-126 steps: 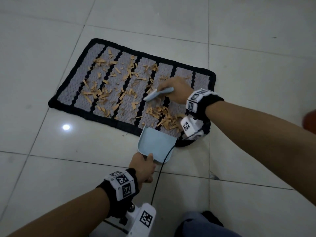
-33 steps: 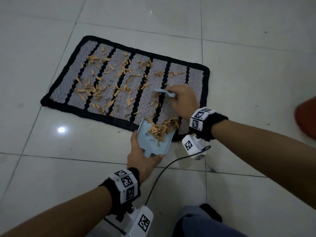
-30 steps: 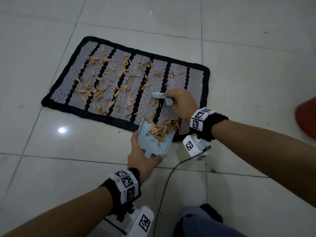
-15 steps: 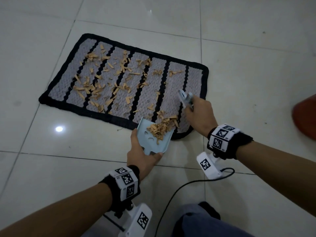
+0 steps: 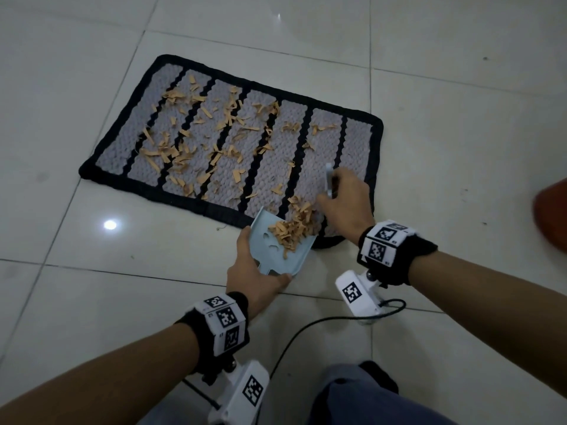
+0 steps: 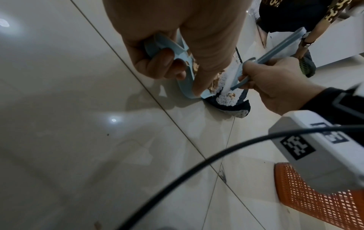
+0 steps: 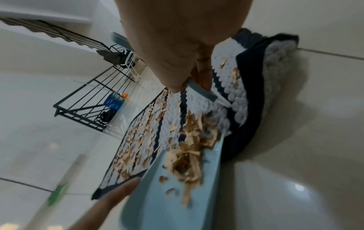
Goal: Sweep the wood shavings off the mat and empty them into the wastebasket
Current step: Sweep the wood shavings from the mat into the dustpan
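The left hand (image 5: 256, 273) holds the blue dustpan (image 5: 277, 251) at the mat's (image 5: 270, 167) near edge. The right hand (image 5: 345, 204) grips a small brush (image 5: 329, 180). Some wood shavings (image 5: 293, 230) sit in the pan (many more lie on the mat).

Open tiled floor (image 5: 460, 118) left, beyond and right of mat (image 5: 359, 130). Obstacles: orange wastebasket (image 6: 323, 207) at right, black cable (image 5: 294, 338) trailing across floor near knee, wire rack (image 7: 94, 99) far off.

Glossy pale tiled floor (image 5: 460, 148) mirrors a ceiling light; black metal rack (image 7: 94, 99) by the wall.
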The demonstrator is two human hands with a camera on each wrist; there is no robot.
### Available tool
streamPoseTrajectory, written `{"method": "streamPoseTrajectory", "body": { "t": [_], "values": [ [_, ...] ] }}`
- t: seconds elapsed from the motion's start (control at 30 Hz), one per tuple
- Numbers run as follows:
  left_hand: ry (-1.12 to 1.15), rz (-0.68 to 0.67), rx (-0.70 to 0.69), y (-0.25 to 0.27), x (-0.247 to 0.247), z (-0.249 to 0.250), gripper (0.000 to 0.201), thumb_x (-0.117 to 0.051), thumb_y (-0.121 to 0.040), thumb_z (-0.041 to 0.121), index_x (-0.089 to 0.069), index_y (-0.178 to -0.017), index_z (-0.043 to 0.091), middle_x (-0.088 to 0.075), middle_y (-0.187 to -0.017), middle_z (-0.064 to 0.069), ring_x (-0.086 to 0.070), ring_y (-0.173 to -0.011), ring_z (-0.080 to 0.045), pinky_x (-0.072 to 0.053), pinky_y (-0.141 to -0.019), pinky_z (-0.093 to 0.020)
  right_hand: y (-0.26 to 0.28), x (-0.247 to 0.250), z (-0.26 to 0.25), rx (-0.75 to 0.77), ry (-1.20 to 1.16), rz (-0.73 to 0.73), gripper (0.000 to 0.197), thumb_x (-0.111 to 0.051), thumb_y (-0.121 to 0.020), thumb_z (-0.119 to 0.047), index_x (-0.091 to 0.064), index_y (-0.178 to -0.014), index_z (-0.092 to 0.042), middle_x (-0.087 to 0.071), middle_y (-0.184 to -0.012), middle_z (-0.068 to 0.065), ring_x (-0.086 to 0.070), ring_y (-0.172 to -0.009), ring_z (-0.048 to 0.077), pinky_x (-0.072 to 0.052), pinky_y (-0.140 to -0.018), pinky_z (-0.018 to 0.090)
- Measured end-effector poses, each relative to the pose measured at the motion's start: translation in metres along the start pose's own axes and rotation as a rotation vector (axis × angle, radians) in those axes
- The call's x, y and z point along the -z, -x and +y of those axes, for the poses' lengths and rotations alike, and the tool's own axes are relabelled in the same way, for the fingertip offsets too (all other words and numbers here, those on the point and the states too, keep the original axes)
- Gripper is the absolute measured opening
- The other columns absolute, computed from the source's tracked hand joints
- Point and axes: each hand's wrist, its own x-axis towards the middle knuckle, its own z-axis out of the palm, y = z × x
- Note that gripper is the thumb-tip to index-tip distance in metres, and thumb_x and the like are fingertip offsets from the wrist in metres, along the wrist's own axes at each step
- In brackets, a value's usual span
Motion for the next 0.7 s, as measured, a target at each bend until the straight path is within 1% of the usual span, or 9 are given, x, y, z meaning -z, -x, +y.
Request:
{"method": "streamPoseTrajectory", "body": {
  "t": [0.1, 0.2, 0.27, 0.37, 0.4, 0.47, 0.53, 0.6, 0.7],
  "values": [
    [0.005, -0.004, 0.001, 0.000, -0.002, -0.001, 0.114, -0.085, -0.072, 0.020, -0.008, -0.154, 0.029, -0.055, -0.135, -0.001, -0.052, -0.096, -0.013, -0.045, -0.083, -0.025, 0.002, -0.001, 0.004, 0.069, 0.047, -0.035, 0.017, -0.063, -0.079, -0.008, -0.048, -0.086, -0.012, -0.052, -0.083, 0.004, -0.047, -0.075, 0.020, -0.031, -0.064, 0.027],
    [0.011, 0.003, -0.008, -0.001, -0.003, 0.000, 0.112, -0.085, -0.071, 0.022, -0.010, -0.153, 0.031, -0.055, -0.119, 0.006, -0.054, -0.094, -0.015, -0.048, -0.083, -0.027, 0.013, -0.012, -0.006, 0.206, 0.055, -0.166, 0.015, -0.061, -0.082, -0.010, -0.046, -0.084, -0.012, -0.044, -0.080, 0.001, -0.040, -0.072, 0.018, -0.028, -0.063, 0.026],
    [0.018, 0.001, -0.017, -0.001, -0.005, 0.002, 0.109, -0.085, -0.072, 0.023, -0.011, -0.152, 0.031, -0.052, -0.113, 0.009, -0.054, -0.092, -0.015, -0.049, -0.083, -0.029, 0.022, -0.017, -0.014, 0.310, 0.077, -0.266, 0.009, -0.060, -0.085, -0.009, -0.053, -0.091, -0.009, -0.050, -0.085, 0.003, -0.044, -0.076, 0.018, -0.032, -0.064, 0.028],
    [0.041, -0.015, -0.039, -0.003, -0.006, 0.002, 0.113, -0.086, -0.068, 0.029, -0.011, -0.153, 0.028, -0.052, -0.113, 0.010, -0.057, -0.093, -0.018, -0.052, -0.086, -0.035, 0.033, -0.018, -0.016, 0.462, 0.125, -0.369, 0.018, -0.058, -0.087, -0.007, -0.059, -0.105, -0.007, -0.059, -0.097, 0.009, -0.054, -0.085, 0.022, -0.046, -0.073, 0.034],
    [0.056, -0.020, -0.044, -0.003, -0.006, 0.001, 0.116, -0.085, -0.063, 0.034, -0.011, -0.152, 0.029, -0.053, -0.113, 0.011, -0.059, -0.094, -0.019, -0.053, -0.087, -0.039, 0.035, -0.016, -0.015, 0.485, 0.121, -0.349, 0.022, -0.058, -0.087, -0.006, -0.060, -0.109, -0.007, -0.061, -0.099, 0.009, -0.055, -0.086, 0.021, -0.047, -0.073, 0.033],
    [0.077, -0.016, -0.037, -0.003, -0.006, 0.000, 0.116, -0.081, -0.058, 0.037, -0.012, -0.152, 0.032, -0.054, -0.111, 0.012, -0.060, -0.094, -0.018, -0.054, -0.089, -0.038, 0.031, -0.008, -0.011, 0.466, 0.077, -0.209, 0.025, -0.059, -0.086, -0.004, -0.062, -0.111, -0.005, -0.062, -0.099, 0.010, -0.055, -0.084, 0.020, -0.045, -0.071, 0.030],
    [0.096, -0.013, -0.029, -0.002, -0.007, -0.002, 0.115, -0.087, -0.064, 0.027, -0.012, -0.152, 0.034, -0.054, -0.113, 0.012, -0.058, -0.097, -0.016, -0.051, -0.090, -0.033, 0.017, 0.004, -0.002, 0.383, 0.067, -0.016, 0.025, -0.059, -0.086, -0.003, -0.063, -0.110, -0.004, -0.064, -0.098, 0.012, -0.057, -0.085, 0.025, -0.047, -0.072, 0.033],
    [0.109, -0.013, -0.033, -0.002, -0.009, -0.004, 0.112, -0.086, -0.070, 0.018, -0.012, -0.152, 0.033, -0.054, -0.120, 0.010, -0.056, -0.102, -0.015, -0.049, -0.093, -0.031, -0.006, 0.017, 0.010, 0.292, 0.119, 0.112, 0.023, -0.055, -0.088, -0.006, -0.063, -0.109, -0.007, -0.063, -0.098, 0.012, -0.056, -0.087, 0.028, -0.047, -0.072, 0.036],
    [0.117, -0.014, -0.027, -0.003, -0.010, -0.006, 0.112, -0.085, -0.072, 0.015, -0.010, -0.153, 0.032, -0.053, -0.123, 0.009, -0.054, -0.105, -0.013, -0.046, -0.095, -0.028, -0.035, 0.029, 0.028, 0.210, 0.309, 0.101, 0.027, -0.053, -0.088, -0.008, -0.061, -0.113, -0.008, -0.061, -0.098, 0.016, -0.055, -0.089, 0.034, -0.046, -0.069, 0.038]
  ]
}}
